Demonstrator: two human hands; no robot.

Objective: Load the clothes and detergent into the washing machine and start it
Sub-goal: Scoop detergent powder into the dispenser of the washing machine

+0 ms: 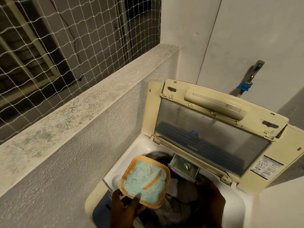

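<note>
The detergent step was in hand. The left hand [125, 209] gripped an orange tub [145, 180] of blue-green powder, tilted just above its fingers. Right of it, the right hand [211, 196] rested on dark clothes [179, 209] in the drum; its grip was unclear. Beyond it stood the open dispenser drawer [184, 167], calling for a careful pour.

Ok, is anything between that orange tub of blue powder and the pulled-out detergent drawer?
Nothing visible blocks it. The left hand holds the orange tub over the open washer; the detergent drawer sits just to its right with open air between. The right hand rests nearer, over the clothes, clear of the drawer mouth.
</note>
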